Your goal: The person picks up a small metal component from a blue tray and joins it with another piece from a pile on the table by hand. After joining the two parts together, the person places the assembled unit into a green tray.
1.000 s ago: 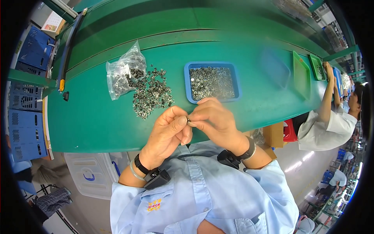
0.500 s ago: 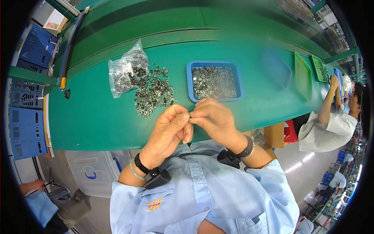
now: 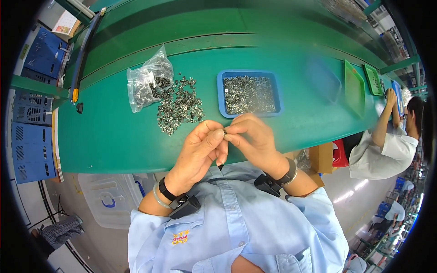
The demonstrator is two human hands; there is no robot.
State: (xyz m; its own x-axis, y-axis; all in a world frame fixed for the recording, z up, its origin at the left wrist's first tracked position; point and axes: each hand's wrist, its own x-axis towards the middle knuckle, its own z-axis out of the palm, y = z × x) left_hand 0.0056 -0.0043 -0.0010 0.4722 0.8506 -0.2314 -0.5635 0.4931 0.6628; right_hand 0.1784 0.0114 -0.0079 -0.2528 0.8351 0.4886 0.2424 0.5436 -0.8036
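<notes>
Passer-by at lower left is out of view now; the dark striped cloth (image 3: 63, 230) they partly covered half a second ago shows again. Left hand (image 3: 198, 148) and right hand (image 3: 254, 140), plus the small part (image 3: 225, 132) they pinch, sit slightly higher in view. Co-worker's hand (image 3: 390, 96), far right, is lower than a second ago.

The left hand (image 3: 196, 149) and right hand (image 3: 256, 142) meet at the fingertips above a green table (image 3: 114, 141), pinching a tiny dark part (image 3: 225, 132). From there, a loose heap of small metal parts (image 3: 182, 105) lies at ten o'clock, a clear bag (image 3: 140, 93) touching its far side. A blue tray (image 3: 220, 95) of similar parts sits at one o'clock, a co-worker (image 3: 380, 154) at three, a clear box (image 3: 114, 214) at eight.
</notes>
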